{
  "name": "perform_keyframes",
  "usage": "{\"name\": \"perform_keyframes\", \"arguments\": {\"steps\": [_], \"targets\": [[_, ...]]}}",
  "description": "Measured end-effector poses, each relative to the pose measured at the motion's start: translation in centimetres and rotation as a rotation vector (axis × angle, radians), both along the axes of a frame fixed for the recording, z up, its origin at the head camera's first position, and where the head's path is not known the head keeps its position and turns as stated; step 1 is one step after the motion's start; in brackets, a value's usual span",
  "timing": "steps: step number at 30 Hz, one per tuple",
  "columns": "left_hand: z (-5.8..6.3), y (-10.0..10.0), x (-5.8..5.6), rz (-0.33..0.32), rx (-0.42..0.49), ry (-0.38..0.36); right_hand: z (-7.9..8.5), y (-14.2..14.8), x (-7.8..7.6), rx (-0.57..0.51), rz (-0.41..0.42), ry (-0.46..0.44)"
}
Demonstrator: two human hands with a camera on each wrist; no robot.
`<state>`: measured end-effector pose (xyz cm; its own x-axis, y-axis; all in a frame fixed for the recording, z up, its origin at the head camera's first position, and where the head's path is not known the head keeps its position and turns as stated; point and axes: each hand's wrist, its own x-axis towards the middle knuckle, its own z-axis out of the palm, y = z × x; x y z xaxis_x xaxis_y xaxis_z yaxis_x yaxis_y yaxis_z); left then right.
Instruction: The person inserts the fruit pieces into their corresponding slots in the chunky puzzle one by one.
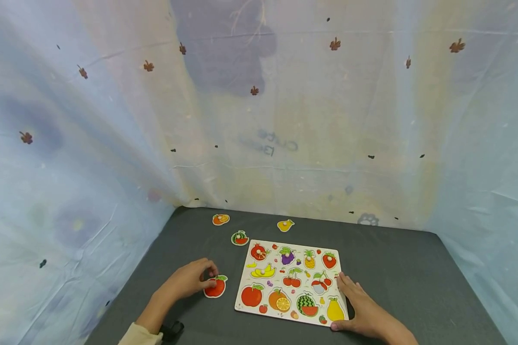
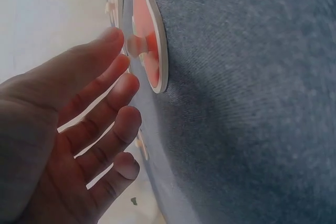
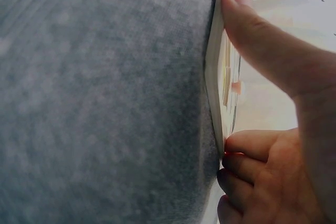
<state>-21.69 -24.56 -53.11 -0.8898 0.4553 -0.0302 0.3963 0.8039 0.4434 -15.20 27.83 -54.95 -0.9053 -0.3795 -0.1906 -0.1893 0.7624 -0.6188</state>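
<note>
My left hand (image 1: 193,279) hovers over a loose apple puzzle piece (image 1: 215,288) lying on the cloth. In the left wrist view, that piece's small knob (image 2: 136,46) stands just beside the thumb and index fingertips, with the fingers loosely bent and apart. My right hand (image 1: 364,309) rests against a white fruit puzzle board (image 1: 247,268): its thumb lies on the near right corner and its fingertips touch the right edge. Knobbed pieces such as the bananas (image 1: 263,271) and grapes (image 1: 287,256) sit in the board. The bottom row shows apple, orange, watermelon and pear pictures without visible knobs.
Beyond the board lie a loose watermelon piece (image 1: 240,238), an orange piece (image 1: 221,219) and a pear piece (image 1: 286,225). Dark grey cloth (image 1: 397,268) covers the table. Pale patterned curtains (image 1: 311,120) hang behind and at both sides.
</note>
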Motion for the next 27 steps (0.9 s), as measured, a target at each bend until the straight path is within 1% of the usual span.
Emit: {"name": "perform_keyframes", "arguments": {"steps": [8,19,27], "targets": [[-0.17,-0.03,0.07,-0.005,-0.006,0.008,0.03,-0.05,-0.01,0.005,-0.01,-0.001],[-0.3,-0.15,0.15,-0.03,-0.012,-0.011,0.17,-0.13,-0.12,0.005,-0.026,-0.016],[-0.35,-0.18,0.22,-0.032,-0.005,-0.031,-0.24,0.03,-0.22,0.0,-0.023,-0.022]]}}
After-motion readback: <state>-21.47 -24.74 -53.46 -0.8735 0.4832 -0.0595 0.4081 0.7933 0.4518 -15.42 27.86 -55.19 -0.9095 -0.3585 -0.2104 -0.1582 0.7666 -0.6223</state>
